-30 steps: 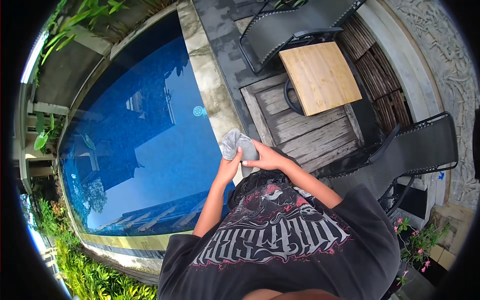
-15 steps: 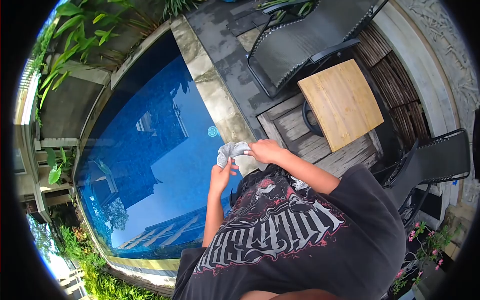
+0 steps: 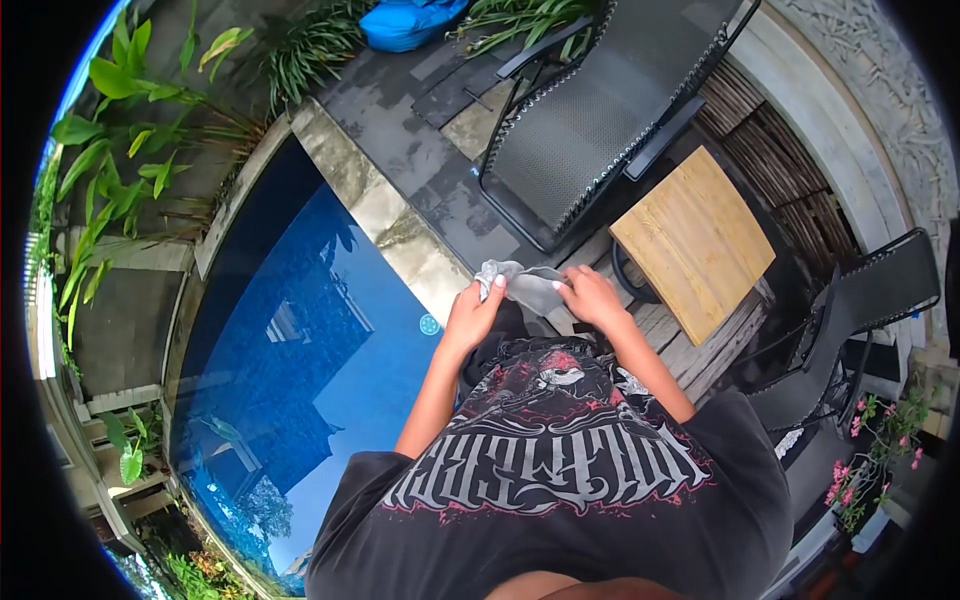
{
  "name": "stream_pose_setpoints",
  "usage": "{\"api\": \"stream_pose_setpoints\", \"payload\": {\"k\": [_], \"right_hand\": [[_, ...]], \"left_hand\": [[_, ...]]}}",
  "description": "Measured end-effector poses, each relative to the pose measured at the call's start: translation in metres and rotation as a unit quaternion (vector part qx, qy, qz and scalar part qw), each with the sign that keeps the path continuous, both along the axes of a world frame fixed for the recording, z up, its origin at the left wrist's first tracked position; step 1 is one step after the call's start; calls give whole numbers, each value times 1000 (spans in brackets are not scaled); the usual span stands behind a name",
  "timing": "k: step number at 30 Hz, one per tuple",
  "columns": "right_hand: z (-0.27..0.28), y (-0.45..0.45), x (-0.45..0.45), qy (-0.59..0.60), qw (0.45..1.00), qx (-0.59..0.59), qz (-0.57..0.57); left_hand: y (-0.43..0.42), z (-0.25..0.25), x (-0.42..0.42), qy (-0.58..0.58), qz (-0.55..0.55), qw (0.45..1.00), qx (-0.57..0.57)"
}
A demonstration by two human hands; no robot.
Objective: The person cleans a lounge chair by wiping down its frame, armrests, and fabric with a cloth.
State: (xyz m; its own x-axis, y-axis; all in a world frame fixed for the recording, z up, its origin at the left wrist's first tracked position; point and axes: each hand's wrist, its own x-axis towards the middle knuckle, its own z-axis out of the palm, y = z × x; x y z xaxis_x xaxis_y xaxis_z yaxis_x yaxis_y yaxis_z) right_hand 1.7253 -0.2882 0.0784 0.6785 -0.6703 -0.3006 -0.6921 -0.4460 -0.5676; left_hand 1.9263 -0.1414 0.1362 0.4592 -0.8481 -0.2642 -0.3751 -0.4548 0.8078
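A light grey cloth point(image 3: 530, 287) stretches between my two hands in front of my body. My left hand point(image 3: 475, 312) pinches its bunched end, thumb on top. At the opposite end, my right hand point(image 3: 592, 296) grips the edge between thumb and fingers. The middle of the cloth hangs spread out and slightly sagging, and its exact kind cannot be made out.
A blue swimming pool point(image 3: 330, 330) lies to the left, bordered by a pale stone edge point(image 3: 380, 215). Ahead on the right are a reclining mesh chair point(image 3: 570, 150) and a wooden-topped table point(image 3: 695, 245). Another mesh chair point(image 3: 875, 285) stands at far right; a blue bag-like object point(image 3: 410, 22) lies at the back.
Both hands have moved right with the cloth, away from the pool and toward the paving. The cloth, earlier bunched and drooping, is now more spread between them. The view has shifted.
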Motion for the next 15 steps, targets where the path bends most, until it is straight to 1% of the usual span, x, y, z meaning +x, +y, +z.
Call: {"api": "stream_pose_setpoints", "payload": {"k": [1,2,3,4,6,7,10,11,14,15], "right_hand": [[9,-7,17,-26,998,57,-28],[8,-12,33,-101,990,79,-56],[8,-17,48,-124,984,110,-62],[18,-24,66,-147,977,140,-67],[49,-35,111,-226,970,69,-48],[57,-37,135,-265,963,37,-41],[48,-58,204,-244,969,-24,-1],[53,-65,228,-264,964,-17,-20],[10,-97,291,-275,961,-3,6],[-2,-111,311,-260,963,64,-6]], "left_hand": [[-18,8,22,-1,-42,999,28],[-37,14,44,-2,-82,995,50],[-50,12,64,-54,-130,987,73],[-65,23,82,-59,-191,976,89],[-95,60,123,-80,-310,939,124],[-105,65,140,-83,-333,937,68],[-135,91,193,-77,-424,901,40],[-144,107,210,-57,-423,903,37],[-169,130,275,10,-389,921,-9],[-175,137,300,58,-336,940,19]]}}
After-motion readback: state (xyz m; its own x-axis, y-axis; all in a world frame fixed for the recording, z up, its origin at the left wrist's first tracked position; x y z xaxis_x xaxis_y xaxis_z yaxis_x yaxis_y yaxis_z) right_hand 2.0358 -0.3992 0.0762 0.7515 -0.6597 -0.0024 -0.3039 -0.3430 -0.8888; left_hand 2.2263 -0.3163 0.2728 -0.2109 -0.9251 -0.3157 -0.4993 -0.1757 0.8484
